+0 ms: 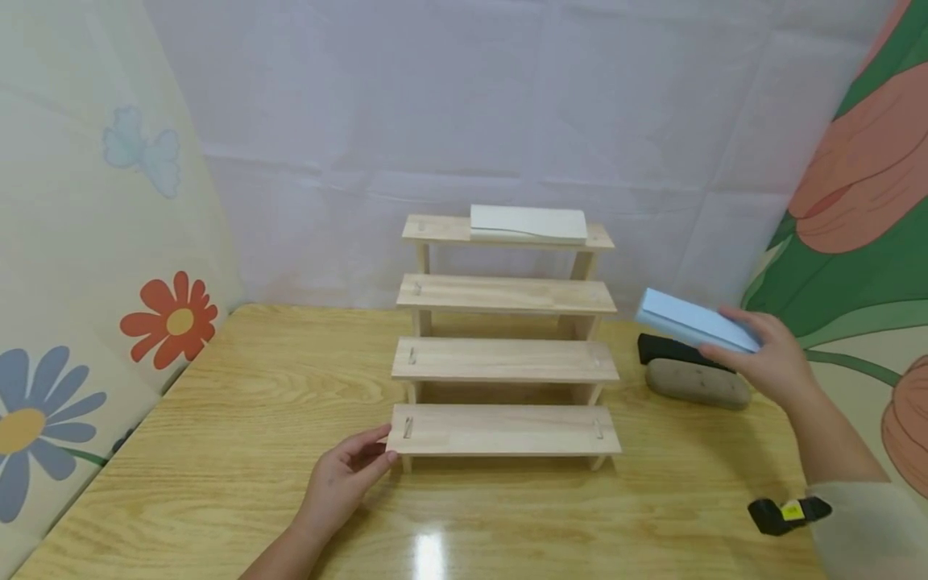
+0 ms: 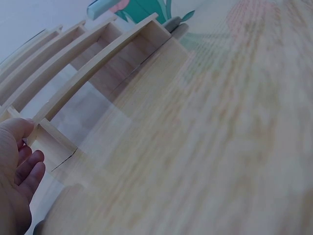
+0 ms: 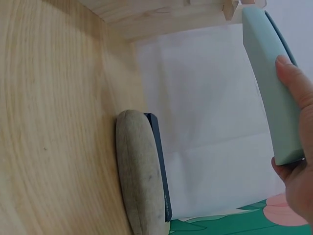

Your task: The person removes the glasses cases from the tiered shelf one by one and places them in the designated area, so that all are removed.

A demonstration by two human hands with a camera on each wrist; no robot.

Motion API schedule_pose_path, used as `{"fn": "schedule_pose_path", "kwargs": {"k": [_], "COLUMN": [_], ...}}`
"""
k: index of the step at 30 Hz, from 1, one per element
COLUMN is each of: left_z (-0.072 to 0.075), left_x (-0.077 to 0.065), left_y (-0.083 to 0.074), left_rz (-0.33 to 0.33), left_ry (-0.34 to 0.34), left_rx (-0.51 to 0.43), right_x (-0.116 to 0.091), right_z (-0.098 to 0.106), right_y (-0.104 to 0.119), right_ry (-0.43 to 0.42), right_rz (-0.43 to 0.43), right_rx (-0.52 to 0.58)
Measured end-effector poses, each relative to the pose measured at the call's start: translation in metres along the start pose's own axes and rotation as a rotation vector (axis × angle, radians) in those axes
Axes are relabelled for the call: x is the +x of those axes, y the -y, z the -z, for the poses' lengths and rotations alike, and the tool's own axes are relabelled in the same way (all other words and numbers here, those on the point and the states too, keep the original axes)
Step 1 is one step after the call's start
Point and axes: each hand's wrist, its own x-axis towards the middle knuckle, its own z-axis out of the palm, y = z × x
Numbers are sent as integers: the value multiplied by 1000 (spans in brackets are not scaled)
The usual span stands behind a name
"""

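My right hand (image 1: 776,358) grips a light blue glasses case (image 1: 696,320) by its right end, holding it raised at the right of a stepped wooden display rack (image 1: 507,360). The right wrist view shows the thumb along one long side of the blue case (image 3: 271,88). At the rack's lower left corner, my left hand (image 1: 344,483) pinches the end of the lowest board between thumb and fingers; the left wrist view has the thumb (image 2: 19,128) at the board's end. A white glasses case (image 1: 528,225) lies on the top board.
On the table (image 1: 290,387), right of the rack, lie a brown-grey glasses case (image 1: 698,383) and, just behind it, a black case (image 1: 674,351). A white cloth (image 1: 471,105) hangs behind the rack; flower-printed panels (image 1: 863,177) flank the table.
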Motion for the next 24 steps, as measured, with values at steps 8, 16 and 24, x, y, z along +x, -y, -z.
{"fn": "schedule_pose_path", "kwargs": {"k": [8, 16, 24], "left_z": [0, 0, -1], "left_x": [-1, -1, -1], "left_y": [1, 0, -2], "left_rz": [2, -16, -20], "left_ry": [-7, -6, -6], "left_rx": [13, -1, 0], "right_x": [-9, -21, -32], "right_z": [-6, -15, -25], "right_y": [-16, -33, -49], "right_ry": [-16, -46, -64], "right_rz": [13, 24, 25], "right_rx": [-24, -77, -64]}}
